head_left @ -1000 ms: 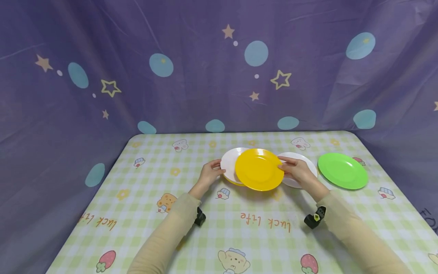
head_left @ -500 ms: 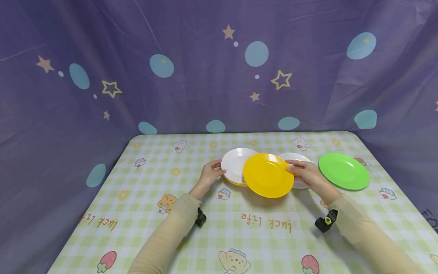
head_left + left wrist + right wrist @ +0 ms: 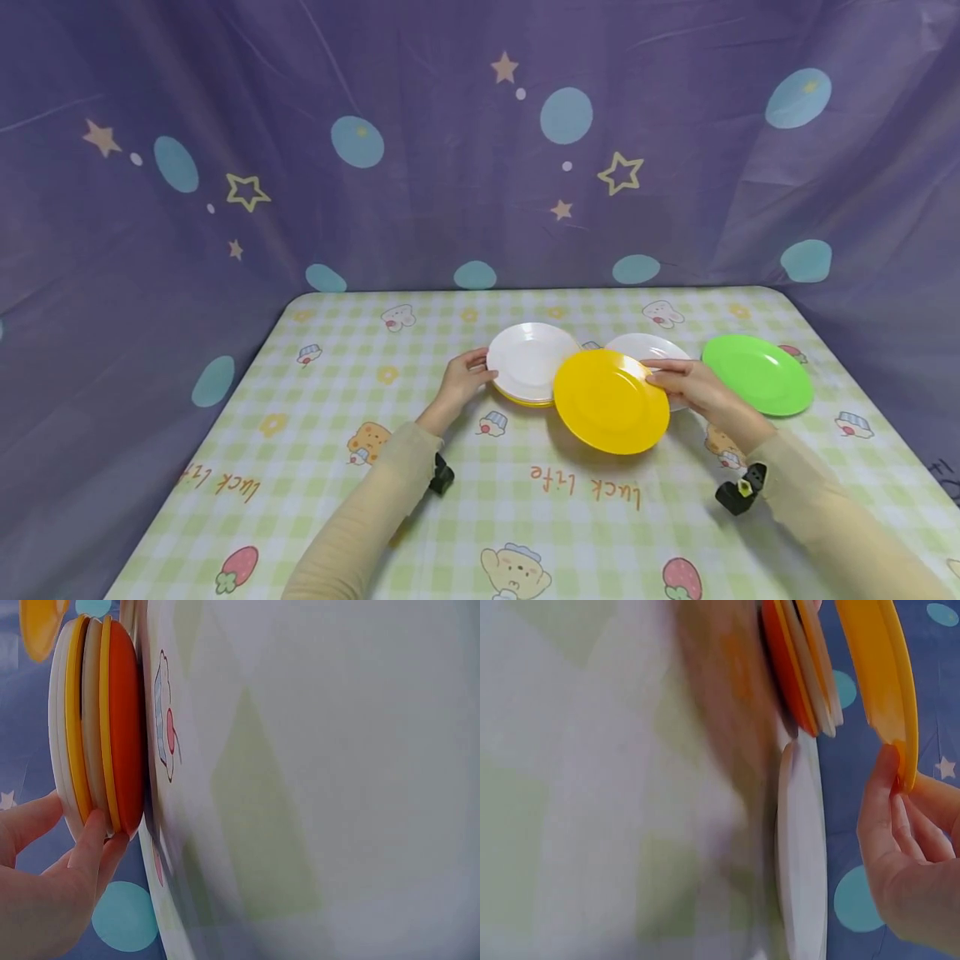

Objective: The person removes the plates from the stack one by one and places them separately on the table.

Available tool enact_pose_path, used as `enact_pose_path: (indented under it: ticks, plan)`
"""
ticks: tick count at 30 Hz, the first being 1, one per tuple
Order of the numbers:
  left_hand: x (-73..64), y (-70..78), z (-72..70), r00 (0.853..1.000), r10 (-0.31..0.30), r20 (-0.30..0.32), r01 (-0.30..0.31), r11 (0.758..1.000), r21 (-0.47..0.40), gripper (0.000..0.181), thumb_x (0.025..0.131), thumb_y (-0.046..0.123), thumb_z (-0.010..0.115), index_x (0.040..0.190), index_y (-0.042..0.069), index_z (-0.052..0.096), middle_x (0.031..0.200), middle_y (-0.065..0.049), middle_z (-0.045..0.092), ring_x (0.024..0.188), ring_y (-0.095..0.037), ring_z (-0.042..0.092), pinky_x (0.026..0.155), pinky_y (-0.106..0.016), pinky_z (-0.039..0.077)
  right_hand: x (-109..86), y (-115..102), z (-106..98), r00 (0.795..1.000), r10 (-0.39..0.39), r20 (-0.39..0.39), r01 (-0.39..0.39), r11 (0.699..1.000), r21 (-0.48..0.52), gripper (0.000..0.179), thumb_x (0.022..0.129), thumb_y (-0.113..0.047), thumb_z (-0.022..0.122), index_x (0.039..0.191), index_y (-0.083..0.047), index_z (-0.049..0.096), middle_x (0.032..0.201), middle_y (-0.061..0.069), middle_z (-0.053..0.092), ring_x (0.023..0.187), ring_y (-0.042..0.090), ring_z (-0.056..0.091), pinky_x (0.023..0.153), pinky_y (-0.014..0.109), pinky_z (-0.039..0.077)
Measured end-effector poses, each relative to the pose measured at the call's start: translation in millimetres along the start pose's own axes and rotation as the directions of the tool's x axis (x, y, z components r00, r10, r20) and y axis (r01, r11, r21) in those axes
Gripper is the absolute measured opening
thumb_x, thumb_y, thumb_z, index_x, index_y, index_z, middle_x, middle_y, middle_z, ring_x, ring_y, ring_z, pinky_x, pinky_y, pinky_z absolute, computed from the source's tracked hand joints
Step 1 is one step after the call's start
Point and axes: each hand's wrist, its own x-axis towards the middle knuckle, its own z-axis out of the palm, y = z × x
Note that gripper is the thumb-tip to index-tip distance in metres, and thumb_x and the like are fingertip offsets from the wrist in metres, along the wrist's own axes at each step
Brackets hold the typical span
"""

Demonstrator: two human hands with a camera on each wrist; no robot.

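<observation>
Yellow plate (image 3: 611, 402) aloft in the right hand (image 3: 701, 388)!

There it is: we have it clear of the checked cloth (image 3: 375, 533), its rim pinched between thumb and fingers. Just to its left we find the stack of plates (image 3: 528, 360), white on top, orange at the bottom, and the left hand (image 3: 458, 384) grips its edge. Behind the raised plate we spot a white plate (image 3: 647, 343) lying flat; farther right, a green plate (image 3: 757, 375); beyond them all, a purple curtain (image 3: 450, 208).

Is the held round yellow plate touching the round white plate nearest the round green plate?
Apart. In the right wrist view, the held round yellow plate is raised clear of the round white plate, with bluish backdrop showing between them.
</observation>
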Motion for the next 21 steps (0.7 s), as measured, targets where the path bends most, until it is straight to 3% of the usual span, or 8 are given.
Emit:
enact_pose_path:
  ticks: [10, 16, 21]
  plan:
    - [-0.5, 0.6, -0.1, 1.000, 0.009, 0.001, -0.009, 1.000, -0.016, 0.050, 0.080, -0.003, 0.063, 0.127, -0.003, 0.049, 0.125, -0.022, 0.053, 0.114, -0.031, 0.054, 0.093, -0.030, 0.049, -10.6, 3.4, -16.1, 0.998, 0.061, 0.009, -0.059, 0.992, -0.110, 0.024, 0.087, -0.018, 0.062, 0.110, -0.019, 0.067, 0.090, -0.013, 0.067, 0.079, 0.005, 0.065, 0.072, 0.022, 0.056]
    - [-1.5, 1.9, 0.3, 1.000, 0.003, 0.002, -0.003, 1.000, -0.020, 0.050, 0.080, -0.003, 0.063, 0.127, -0.003, 0.048, 0.125, -0.022, 0.053, 0.114, -0.031, 0.053, 0.093, -0.030, 0.049, -14.9, 7.5, -23.8, 0.996, 0.076, 0.045, -0.068, 0.985, -0.159, 0.038, 0.088, -0.021, 0.060, 0.124, -0.008, 0.057, 0.097, -0.012, 0.066, 0.087, 0.006, 0.065, 0.077, 0.026, 0.056]
    - [-1.9, 2.3, 0.2, 1.000, 0.012, 0.002, -0.012, 1.000, -0.017, 0.049, 0.080, -0.003, 0.063, 0.127, -0.003, 0.049, 0.125, -0.022, 0.053, 0.114, -0.031, 0.053, 0.093, -0.030, 0.049, -17.1, 11.2, -30.4, 0.993, 0.101, 0.056, -0.091, 0.983, -0.159, 0.028, 0.088, -0.022, 0.061, 0.115, -0.018, 0.065, 0.098, -0.011, 0.067, 0.087, 0.007, 0.065, 0.078, 0.027, 0.056]
